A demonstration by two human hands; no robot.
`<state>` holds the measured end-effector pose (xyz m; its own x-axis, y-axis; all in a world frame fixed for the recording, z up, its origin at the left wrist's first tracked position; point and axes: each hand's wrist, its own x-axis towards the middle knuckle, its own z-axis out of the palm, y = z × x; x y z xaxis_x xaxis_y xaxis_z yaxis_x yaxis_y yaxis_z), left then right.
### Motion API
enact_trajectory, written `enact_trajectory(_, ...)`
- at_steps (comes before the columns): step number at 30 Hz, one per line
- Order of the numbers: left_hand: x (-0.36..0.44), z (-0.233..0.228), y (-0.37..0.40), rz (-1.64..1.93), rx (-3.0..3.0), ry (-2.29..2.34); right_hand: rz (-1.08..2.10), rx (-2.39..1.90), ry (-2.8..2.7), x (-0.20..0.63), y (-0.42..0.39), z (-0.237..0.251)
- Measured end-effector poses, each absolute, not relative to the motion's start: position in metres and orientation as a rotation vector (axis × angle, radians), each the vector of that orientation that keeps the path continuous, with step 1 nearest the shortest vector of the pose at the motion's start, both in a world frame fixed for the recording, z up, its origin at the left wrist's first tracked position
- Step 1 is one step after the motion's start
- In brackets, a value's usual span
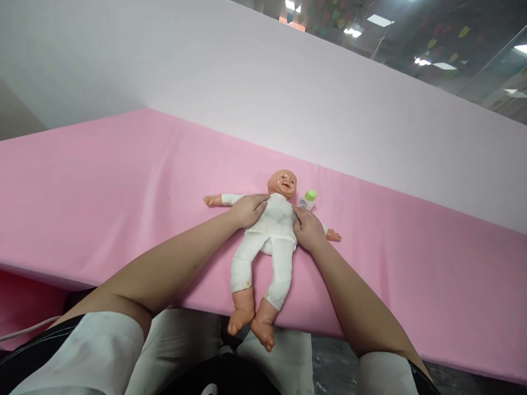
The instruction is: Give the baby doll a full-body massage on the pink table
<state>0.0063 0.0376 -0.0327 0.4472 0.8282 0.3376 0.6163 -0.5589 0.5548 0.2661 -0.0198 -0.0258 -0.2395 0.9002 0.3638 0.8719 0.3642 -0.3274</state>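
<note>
A baby doll point(269, 236) in a white suit lies on its back on the pink sheet point(123, 181), head away from me, feet hanging over the near edge. My left hand point(247, 210) grips the doll at its right shoulder and upper arm. My right hand point(308, 229) grips the doll's other side at the chest and arm. A small white bottle with a green cap point(308, 199) lies beside the doll's head, just beyond my right hand.
The pink sheet covers a wide flat surface running left and right. A pale wall point(288, 93) rises right behind it. A thin white cable point(24, 331) runs at the lower left. Dark floor point(333, 365) shows below the near edge.
</note>
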Motion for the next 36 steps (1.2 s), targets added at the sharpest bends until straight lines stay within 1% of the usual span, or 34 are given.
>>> enact_trajectory(3, 0.006, -0.032, 0.038, 0.836, 2.338, 1.250, 0.118, -1.182, -2.209, 0.250, -0.040, -0.015)
enact_trajectory(6, 0.008, -0.032, 0.037, 0.813, 2.332, 1.278, 0.266, -0.736, -2.421, 0.224, -0.072, -0.004)
enact_trajectory(7, 0.009, -0.032, 0.036, 0.806, 2.331, 1.285, 0.300, -0.628, -2.505, 0.216, -0.082, -0.001)
enact_trajectory(9, 0.010, -0.032, 0.036, 0.794, 2.338, 1.284, 0.337, -0.544, -2.620, 0.205, -0.095, 0.001)
enact_trajectory(12, 0.013, -0.032, 0.036, 0.766, 2.374, 1.254, 0.354, -0.644, -2.687, 0.205, -0.092, -0.001)
enact_trajectory(17, 0.014, -0.033, 0.035, 0.753, 2.397, 1.215, 0.330, -1.021, -2.632, 0.233, -0.052, -0.006)
enact_trajectory(25, 0.013, -0.033, 0.034, 0.791, 2.400, 1.230, 0.300, -1.468, -2.272, 0.261, -0.024, -0.015)
enact_trajectory(29, 0.014, -0.023, 0.020, 0.906, 2.397, 1.194, 0.236, -1.624, -2.143, 0.263, -0.021, -0.016)
enact_trajectory(31, 0.016, -0.015, 0.002, 0.987, 2.404, 1.047, 0.220, -1.676, -2.128, 0.263, -0.020, -0.015)
enact_trajectory(33, 0.020, -0.007, -0.020, 0.991, 2.423, 0.769, 0.204, -1.699, -2.122, 0.262, -0.019, -0.015)
enact_trajectory(36, 0.027, 0.000, -0.047, 0.755, 2.512, 0.355, 0.186, -1.696, -2.120, 0.262, -0.018, -0.016)
